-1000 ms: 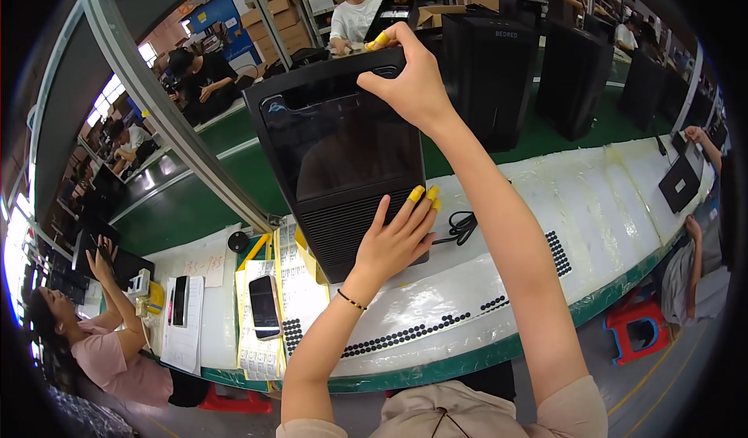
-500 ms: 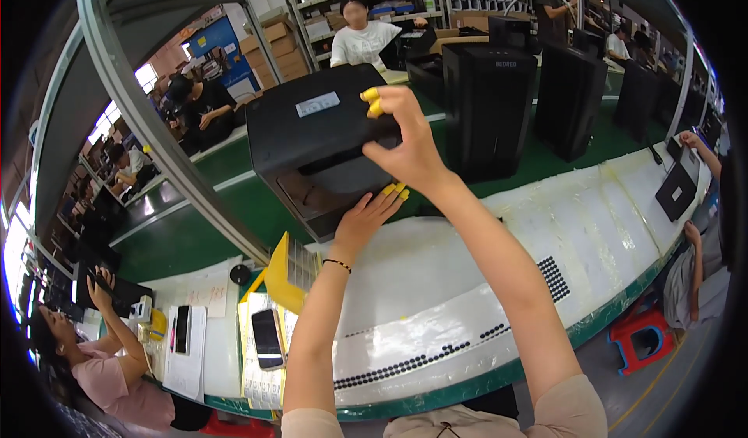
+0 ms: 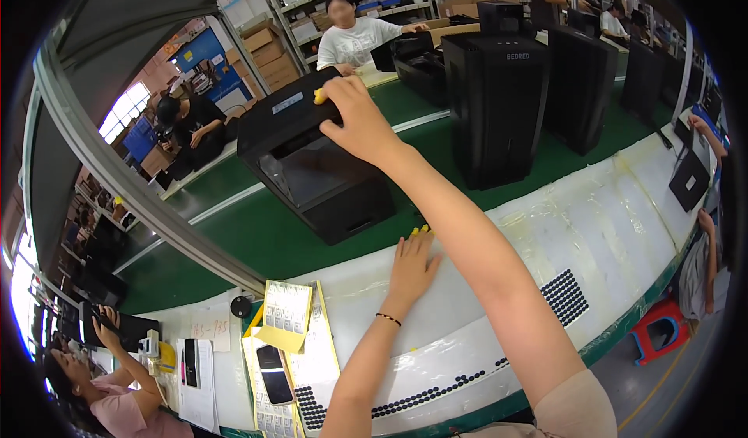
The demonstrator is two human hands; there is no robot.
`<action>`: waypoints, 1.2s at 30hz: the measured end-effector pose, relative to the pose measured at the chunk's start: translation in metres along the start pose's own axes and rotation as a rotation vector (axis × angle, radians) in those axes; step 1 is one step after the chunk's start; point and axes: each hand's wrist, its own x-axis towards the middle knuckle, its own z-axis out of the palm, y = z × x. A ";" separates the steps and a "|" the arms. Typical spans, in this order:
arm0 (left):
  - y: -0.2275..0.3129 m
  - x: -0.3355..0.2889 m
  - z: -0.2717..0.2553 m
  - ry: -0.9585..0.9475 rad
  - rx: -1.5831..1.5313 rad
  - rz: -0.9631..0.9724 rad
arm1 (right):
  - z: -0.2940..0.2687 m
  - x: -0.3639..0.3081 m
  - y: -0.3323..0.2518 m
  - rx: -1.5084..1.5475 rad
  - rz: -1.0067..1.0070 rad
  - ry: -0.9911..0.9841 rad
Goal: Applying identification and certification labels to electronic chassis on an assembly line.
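A black boxy appliance housing with a dark glossy front window and a pale label on top stands on the green conveyor surface. My right hand grips its upper right edge, yellow covers on fingertips lying on top and the thumb against the front. Below it, my left hand lies palm down near the front edge of the conveyor, on the white plastic-covered bench. Its fingers are stretched out, some with yellow covers, and it holds nothing.
More tall black housings stand to the right. Rows of small black dots lie on the bench, with label sheets and a phone at left. A metal post rises at left. People work nearby on several sides.
My left hand has left the housing's lower front and come down onto the bench. The housing sits turned and further left in view, with my right hand still at its upper edge.
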 end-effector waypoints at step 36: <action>0.020 0.011 0.001 0.108 -0.094 -0.112 | -0.324 -0.030 0.157 -0.113 0.869 0.556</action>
